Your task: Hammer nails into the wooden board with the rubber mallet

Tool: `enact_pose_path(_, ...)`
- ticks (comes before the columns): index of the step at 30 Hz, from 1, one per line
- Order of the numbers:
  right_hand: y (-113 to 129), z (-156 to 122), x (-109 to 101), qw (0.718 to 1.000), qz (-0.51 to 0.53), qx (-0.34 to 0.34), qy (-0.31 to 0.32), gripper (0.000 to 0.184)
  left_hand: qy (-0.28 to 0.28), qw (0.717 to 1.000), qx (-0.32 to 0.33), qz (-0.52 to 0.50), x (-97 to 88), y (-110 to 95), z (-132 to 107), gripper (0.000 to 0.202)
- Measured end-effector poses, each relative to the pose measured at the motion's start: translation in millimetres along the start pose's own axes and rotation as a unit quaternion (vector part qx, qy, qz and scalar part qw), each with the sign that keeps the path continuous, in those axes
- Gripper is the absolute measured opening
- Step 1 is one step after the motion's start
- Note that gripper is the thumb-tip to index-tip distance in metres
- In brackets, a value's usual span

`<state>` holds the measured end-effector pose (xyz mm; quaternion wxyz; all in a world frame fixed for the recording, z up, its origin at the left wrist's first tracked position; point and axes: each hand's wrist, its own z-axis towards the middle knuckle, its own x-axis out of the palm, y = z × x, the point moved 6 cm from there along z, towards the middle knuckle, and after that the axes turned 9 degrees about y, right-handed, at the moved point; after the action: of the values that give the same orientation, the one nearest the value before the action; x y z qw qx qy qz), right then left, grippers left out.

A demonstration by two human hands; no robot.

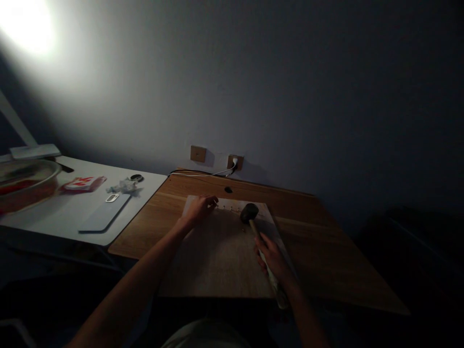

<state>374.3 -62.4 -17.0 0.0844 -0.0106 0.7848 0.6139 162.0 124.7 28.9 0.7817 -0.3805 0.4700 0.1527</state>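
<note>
My right hand [271, 258] is wrapped round the light handle of a mallet [249, 213] with a thick black head. The head is over the far right part of a pale wooden board [217, 256]. Along the board's far edge runs a row of small nails [231, 209], apparently upright, and another small bit [243, 230] lies nearer the middle. At the left end of that row is my left hand [202, 209], resting on the board with its fingers curled together, seemingly pinching a nail at the fingertips. Dim light hides the detail there.
The board lies on a brown wooden table [326, 251] against the wall. A plugged-in white cable [221, 172] runs along its back edge. On the white table [145, 193] at left are a phone [105, 215], crumpled plastic [125, 186], a red-and-white packet [83, 183] and a clear bowl [39, 186].
</note>
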Motion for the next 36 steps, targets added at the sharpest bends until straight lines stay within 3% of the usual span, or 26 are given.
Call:
enact_pose_path(3,-1,0,0,1.000,-0.001,-0.009,0.005,0.044,-0.021,0.998,-0.056,-0.017,-1.5,27,-3,0.024)
enact_pose_path(6,-2,0,0,1.000,-0.004,0.003,0.006,0.043,-0.022,0.998,-0.060,-0.019,3.5,34,-5,0.022)
enact_pose_path(29,4,-2,2,1.000,-0.003,0.018,0.006,0.049,-0.013,1.000,-0.003,0.018,7.7,18,-8,0.020)
enact_pose_path(36,17,-4,22,1.000,0.006,-0.008,0.021,0.047,-0.015,1.000,-0.006,0.002,13.4,25,-5,0.026)
